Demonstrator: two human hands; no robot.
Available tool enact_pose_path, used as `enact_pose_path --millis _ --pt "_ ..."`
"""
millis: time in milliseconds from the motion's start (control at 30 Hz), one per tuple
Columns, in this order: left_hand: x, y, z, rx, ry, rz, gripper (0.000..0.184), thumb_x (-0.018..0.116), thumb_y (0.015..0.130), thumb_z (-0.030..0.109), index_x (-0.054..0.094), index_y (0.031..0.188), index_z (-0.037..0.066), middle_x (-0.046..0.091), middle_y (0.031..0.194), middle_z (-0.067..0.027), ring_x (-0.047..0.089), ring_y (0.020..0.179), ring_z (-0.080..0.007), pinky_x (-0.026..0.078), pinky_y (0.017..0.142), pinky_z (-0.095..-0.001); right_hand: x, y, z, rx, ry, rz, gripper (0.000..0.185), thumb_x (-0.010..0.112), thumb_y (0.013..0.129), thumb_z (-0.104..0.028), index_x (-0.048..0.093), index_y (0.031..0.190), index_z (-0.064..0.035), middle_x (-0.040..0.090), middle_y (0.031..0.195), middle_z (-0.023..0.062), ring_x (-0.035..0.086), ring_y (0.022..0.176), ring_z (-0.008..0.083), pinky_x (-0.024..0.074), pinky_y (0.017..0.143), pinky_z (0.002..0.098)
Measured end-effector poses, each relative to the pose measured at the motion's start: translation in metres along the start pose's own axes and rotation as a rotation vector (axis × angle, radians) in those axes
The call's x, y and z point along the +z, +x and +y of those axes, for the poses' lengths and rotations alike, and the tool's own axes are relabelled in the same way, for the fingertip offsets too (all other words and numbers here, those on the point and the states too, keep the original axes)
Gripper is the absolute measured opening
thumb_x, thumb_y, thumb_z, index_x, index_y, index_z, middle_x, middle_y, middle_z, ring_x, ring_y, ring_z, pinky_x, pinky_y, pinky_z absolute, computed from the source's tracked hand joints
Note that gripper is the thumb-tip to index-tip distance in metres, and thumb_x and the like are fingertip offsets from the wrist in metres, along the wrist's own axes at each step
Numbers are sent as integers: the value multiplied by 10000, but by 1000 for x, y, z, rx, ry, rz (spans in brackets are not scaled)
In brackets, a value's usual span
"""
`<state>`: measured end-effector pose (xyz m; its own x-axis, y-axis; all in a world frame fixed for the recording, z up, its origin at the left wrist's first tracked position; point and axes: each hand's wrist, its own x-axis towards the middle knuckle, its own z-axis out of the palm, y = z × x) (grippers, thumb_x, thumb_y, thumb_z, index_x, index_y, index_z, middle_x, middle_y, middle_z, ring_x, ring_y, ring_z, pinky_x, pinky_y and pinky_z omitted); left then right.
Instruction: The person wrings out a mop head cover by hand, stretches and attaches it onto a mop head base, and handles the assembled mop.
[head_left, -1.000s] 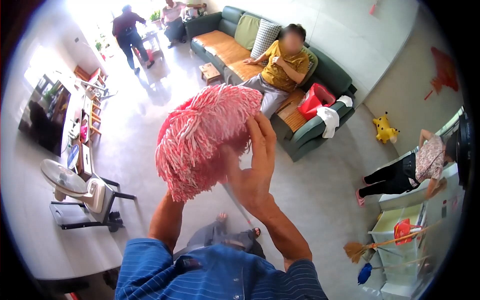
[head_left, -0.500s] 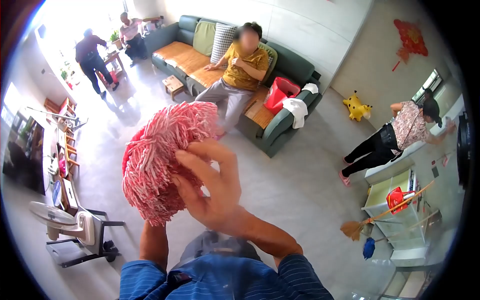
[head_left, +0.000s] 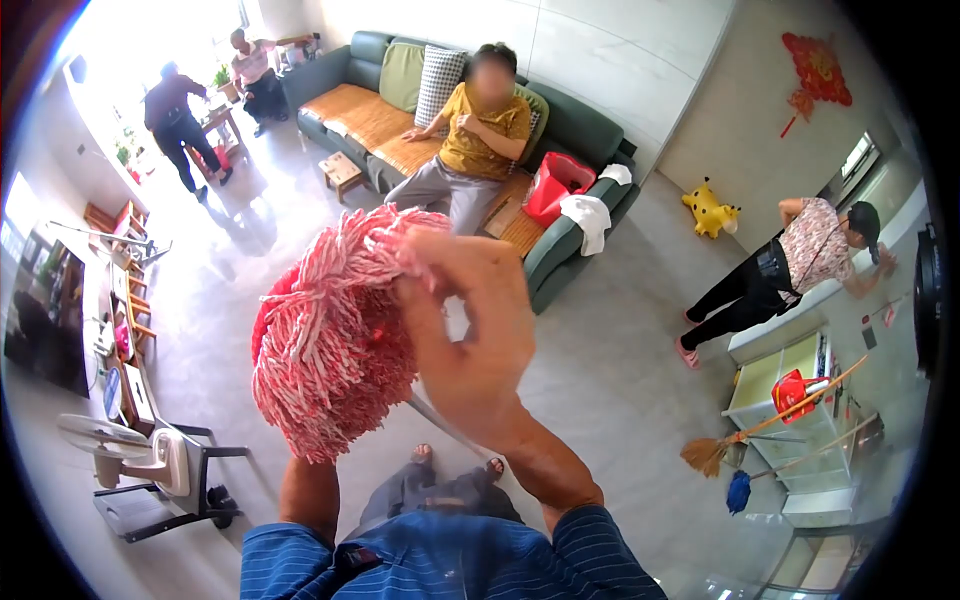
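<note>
Head view: room with grey floor [head_left: 610, 400]; wearer in a blue striped shirt [head_left: 440, 550].
Mop head: pink-and-white strands, red backing at its left edge; mop head [head_left: 335, 350] raised before the wearer, above the floor.
Pole: thin grey pole [head_left: 428, 408], partly seen between mop head and right wrist.
Right hand: right hand [head_left: 485, 320] at the mop head's right side, thumb and fingers curled into a loop, tips against the strands; blurred, cannot tell whether they pinch.
Left hand: hidden behind the mop head, grasp cannot be told; left forearm [head_left: 309, 490] shows below.
Sofa: green sofa [head_left: 580, 125], seated person [head_left: 490, 130] in yellow top; red bag [head_left: 555, 188] on the seat, white cloth [head_left: 587, 222] over the arm.
Stool: small wooden stool [head_left: 343, 170] before the sofa.
Right side: broom [head_left: 706, 456], blue brush [head_left: 739, 492], standing person [head_left: 815, 242], yellow toy [head_left: 709, 208].
Left side: white fan [head_left: 112, 430].
Writing: gold mark on red wall hanging [head_left: 815, 68], too small to read.
</note>
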<state>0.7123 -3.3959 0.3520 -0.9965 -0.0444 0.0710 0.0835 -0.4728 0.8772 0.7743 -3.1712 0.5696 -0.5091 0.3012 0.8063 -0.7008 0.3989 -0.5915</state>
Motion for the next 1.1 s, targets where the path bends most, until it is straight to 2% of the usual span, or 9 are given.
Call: enact_pose_path --millis 67,200,333,533,567,667,767,1033,1100 --pt "5 4 -3 -2 -8 -9 252 496 1023 163 501 1217 3 642 1062 -86 610 967 -175 513 791 -336 -2 2 2 58 135 123 282 674 872 36 668 1150 -12 619 1052 130 613 926 258 508 801 319" --pt "11 6 -6 -9 -16 -18 250 495 1023 163 499 1215 3 643 1060 -87 611 966 -176 513 788 -337 -11 -15 -10 -99 -94 138 237 681 858 62 670 1088 3 619 1061 124 618 917 235 506 778 322" --pt "13 7 -9 -24 -12 -24 249 494 1023 163 498 1213 2 643 1057 -88 612 964 -176 514 786 -338 2 -41 -22 -183 19 -149 383 763 756 -3 696 1133 -17 606 1110 122 612 997 305 520 825 368" --pt "20 7 -11 -33 -4 -46 247 492 1023 163 497 1210 2 644 1054 -89 614 963 -177 515 782 -340 22 -41 -9 -349 -135 -156 375 821 724 -94 729 1087 -126 595 1192 111 545 1123 328 479 928 420" --pt "21 9 -11 -29 -10 -49 247 491 1023 163 496 1210 2 644 1053 -89 614 962 -178 515 781 -340 20 -40 0 -304 -82 -126 460 771 710 -52 711 1164 -86 560 1294 152 510 1230 378 432 1024 471" --pt "21 8 -11 -26 4 -51 246 490 1023 163 496 1209 1 645 1051 -90 615 961 -178 515 779 -341 -1 -40 19 -61 -288 -27 482 738 794 -50 636 1265 -37 517 1349 175 482 1265 395 395 1066 474" --pt "26 14 -12 -34 0 -61 245 489 1023 162 495 1207 1 645 1049 -91 616 961 -179 516 777 -342 -10 -52 31 155 -149 -32 505 700 858 -63 557 1337 9 483 1390 195 448 1303 407 376 1085 480" --pt "29 13 -15 -50 4 -98 243 487 1023 162 493 1203 0 646 1044 -92 618 958 -180 517 772 -344 19 -57 -19 -160 41 -194 538 773 771 -91 626 1282 -8 532 1350 212 523 1236 451 447 1023 492" --pt "28 15 -13 -40 12 -106 242 486 1023 162 492 1203 0 647 1043 -93 619 958 -180 517 771 -344 21 -66 -18 -206 38 -224 533 749 827 -211 614 1311 -33 507 1391 221 493 1270 464 430 1032 518"
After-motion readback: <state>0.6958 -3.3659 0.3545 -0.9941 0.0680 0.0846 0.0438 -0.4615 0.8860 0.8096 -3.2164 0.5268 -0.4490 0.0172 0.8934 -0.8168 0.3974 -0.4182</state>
